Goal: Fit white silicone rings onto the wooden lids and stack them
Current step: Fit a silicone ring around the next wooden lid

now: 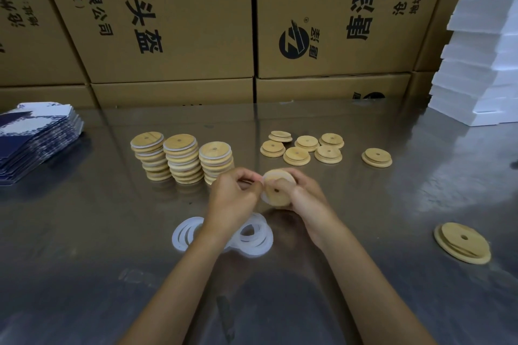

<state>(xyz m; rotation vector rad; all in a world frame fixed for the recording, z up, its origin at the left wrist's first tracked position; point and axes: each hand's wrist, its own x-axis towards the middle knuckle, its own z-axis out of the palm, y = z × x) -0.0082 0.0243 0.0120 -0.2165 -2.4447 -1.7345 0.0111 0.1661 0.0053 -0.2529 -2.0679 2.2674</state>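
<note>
Both forearms are seen reaching over a steel worktable [392,204], where a wooden lid [279,185] is held upright above a loose heap of white silicone rings [252,235]. The right hand [305,193] is closed around the lid's rim, while a translucent ring [263,194] is pinched in the curled fingers of the left hand [232,193] and pulled against the lid's left edge. The fitting step is judged to be under way, with the ring only partly seated. Beyond the ring heap, three stacks of finished lids [182,157] are lined up to the left, and bare lids [301,145] are scattered to the right. One more unfitted lid [462,242] is left well right of the heap. Next, the ring would need working fully round the lid, then the lid set on a stack.
</note>
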